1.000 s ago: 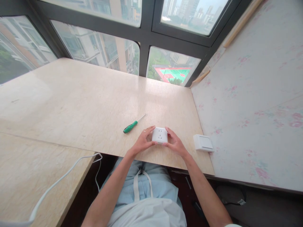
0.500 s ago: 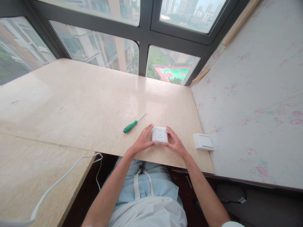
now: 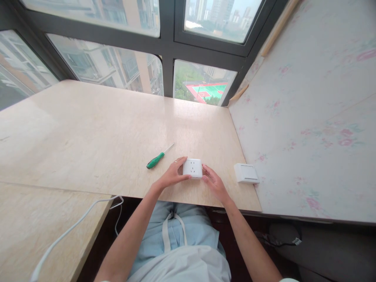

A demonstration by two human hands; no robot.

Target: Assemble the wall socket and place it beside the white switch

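Note:
A white wall socket [image 3: 192, 169] with several slots in its face lies on the beige tabletop in front of me. My left hand [image 3: 175, 172] grips its left side, fingers at the top corner and thumb along the lower edge. My right hand [image 3: 214, 182] is close by the socket's right edge, fingers loosely bent and the thumb apart from them; it does not grip the socket, though a light touch is hard to rule out. To the left lies a screwdriver [image 3: 155, 160] with a green handle, its metal tip pointing away from me.
A white switch box [image 3: 246, 173] sits at the right, against the flowered wall [image 3: 308, 117]. A white cable [image 3: 73, 223] runs over the lower tabletop section [image 3: 44, 211] at the left. Dark window frames [image 3: 168, 70] close off the far edge of the counter [image 3: 117, 129].
My right hand has loosened from the socket's right side and slid slightly down its edge. My left hand keeps its hold. The whole view has shifted a little.

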